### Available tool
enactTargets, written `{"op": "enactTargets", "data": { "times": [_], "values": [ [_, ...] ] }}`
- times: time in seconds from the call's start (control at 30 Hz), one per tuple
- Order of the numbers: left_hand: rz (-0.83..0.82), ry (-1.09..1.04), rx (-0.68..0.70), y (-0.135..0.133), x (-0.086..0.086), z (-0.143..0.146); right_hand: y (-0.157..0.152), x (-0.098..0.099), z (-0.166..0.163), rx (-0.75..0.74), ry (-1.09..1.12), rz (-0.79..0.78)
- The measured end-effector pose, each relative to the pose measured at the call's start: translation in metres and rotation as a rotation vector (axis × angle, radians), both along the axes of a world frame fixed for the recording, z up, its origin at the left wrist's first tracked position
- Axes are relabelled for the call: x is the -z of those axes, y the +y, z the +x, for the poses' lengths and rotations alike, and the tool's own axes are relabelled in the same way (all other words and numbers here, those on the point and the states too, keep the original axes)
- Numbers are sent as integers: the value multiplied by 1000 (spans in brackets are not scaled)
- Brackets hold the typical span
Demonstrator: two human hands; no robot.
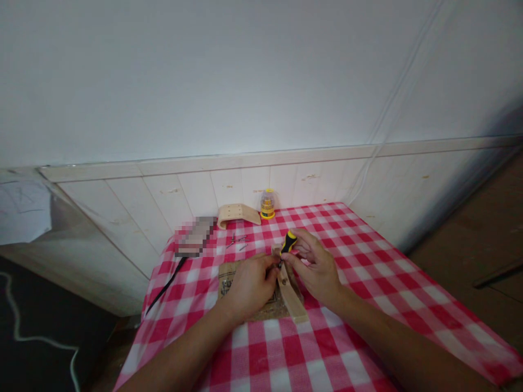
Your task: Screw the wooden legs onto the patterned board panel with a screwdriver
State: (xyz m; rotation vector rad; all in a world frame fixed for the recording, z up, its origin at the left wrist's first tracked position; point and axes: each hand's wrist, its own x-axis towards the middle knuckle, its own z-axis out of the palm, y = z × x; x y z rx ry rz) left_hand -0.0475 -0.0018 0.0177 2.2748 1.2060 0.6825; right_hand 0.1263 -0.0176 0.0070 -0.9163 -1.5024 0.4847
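My right hand [316, 265] grips the black and yellow handle of a small screwdriver [289, 242], which tilts with its tip down toward a narrow wooden piece [295, 302]. The wooden piece lies lengthwise on a brown printed board or packet [229, 275], with a dark hole or knot in its face. My left hand [255, 280] is closed at the left edge of the wooden piece, thumb and forefinger close around the screwdriver's tip. Whether a screw sits between those fingertips is hidden.
Several loose screws [239, 239] lie beyond my left hand. A bent plywood piece [239, 213] and a clear yellow-capped container [268, 204] stand by the wall. A blurred-out object [196, 237] with a black strap lies left on the red-and-white checked tablecloth [339, 351].
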Motion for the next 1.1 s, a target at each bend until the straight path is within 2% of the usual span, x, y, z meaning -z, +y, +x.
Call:
{"op": "enactTargets", "data": {
  "times": [0.57, 0.83, 1.1],
  "values": [
    [-25, 12, 0, -1, -2, 0, 1, 1, 2, 35, -25, -46],
    [-38, -24, 24, 0, 0, 0, -3, 2, 0, -23, 14, 18],
    [-34, -15, 8, -1, -3, 1, -1, 2, -1, -87, 72, 5]
  ]
}}
